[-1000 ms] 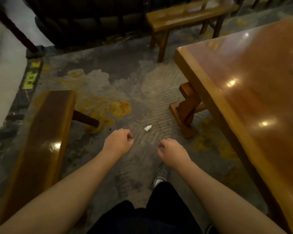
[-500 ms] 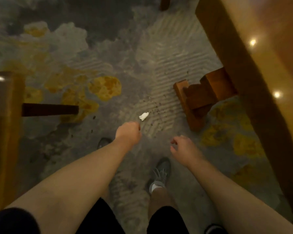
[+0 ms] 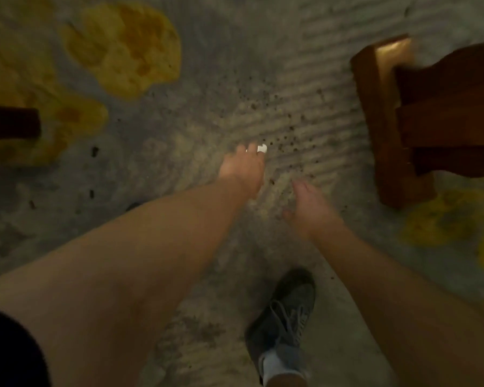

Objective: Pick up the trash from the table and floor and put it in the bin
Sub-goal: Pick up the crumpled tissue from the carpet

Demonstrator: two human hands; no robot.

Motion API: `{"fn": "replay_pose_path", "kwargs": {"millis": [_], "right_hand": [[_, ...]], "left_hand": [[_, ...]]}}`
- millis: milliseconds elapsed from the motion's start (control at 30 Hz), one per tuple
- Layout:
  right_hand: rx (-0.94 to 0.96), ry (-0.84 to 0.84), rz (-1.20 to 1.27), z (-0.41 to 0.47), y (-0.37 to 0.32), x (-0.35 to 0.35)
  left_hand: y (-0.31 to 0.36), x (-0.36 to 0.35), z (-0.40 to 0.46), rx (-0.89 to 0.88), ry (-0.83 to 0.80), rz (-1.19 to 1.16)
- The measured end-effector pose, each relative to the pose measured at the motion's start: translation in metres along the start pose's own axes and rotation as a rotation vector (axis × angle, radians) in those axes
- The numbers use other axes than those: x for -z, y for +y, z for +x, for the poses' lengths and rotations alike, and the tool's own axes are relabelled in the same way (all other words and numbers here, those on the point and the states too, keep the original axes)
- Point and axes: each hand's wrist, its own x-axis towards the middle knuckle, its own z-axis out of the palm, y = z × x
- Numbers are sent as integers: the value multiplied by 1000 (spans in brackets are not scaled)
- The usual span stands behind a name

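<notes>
— How many things, nearest first?
— One grey shoe (image 3: 284, 317), two hands. The right hand (image 3: 309, 209) hangs loosely spread, empty.
— The left hand (image 3: 242, 170)?
— Fingertips touching one white paper scrap (image 3: 262, 148) on the floor (image 3: 193, 135); grip unclear. One desk foot (image 3: 389, 121) beyond.

The floor (image 3: 196, 113) is a grey carpet with ribbed stripes and yellow patches (image 3: 129, 48) — one large near the top edge, others at the left and right edges. A small white scrap of paper (image 3: 262, 148) lies near the middle, with dark crumbs (image 3: 266, 99) scattered around and beyond it. A wooden table foot (image 3: 386, 121) stands toward the right edge, a dark bench leg (image 3: 10, 122) at the left — a grey shoe (image 3: 285, 311) is planted near the bottom edge.
</notes>
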Motion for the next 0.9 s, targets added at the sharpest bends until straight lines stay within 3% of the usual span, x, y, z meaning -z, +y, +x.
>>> {"fn": "replay_pose_path", "kwargs": {"millis": [233, 333, 467, 600, 700, 900], "right_hand": [[-74, 13, -330, 84, 24, -66], [-91, 111, -353, 86, 28, -86], [-109, 54, -346, 87, 30, -81], [-124, -95, -354, 79, 16, -41], [-116, -321, -279, 64, -14, 14], [29, -120, -312, -48, -118, 129]], "left_hand": [[-39, -43, 27, -25, 168, -254], [-59, -46, 12, -33, 237, -348], [-79, -35, -18, 46, 216, -463], [-96, 3, -58, 108, 176, -571], [-104, 43, -93, 174, 179, -634], [-126, 169, -175, 251, 235, -679]]}}
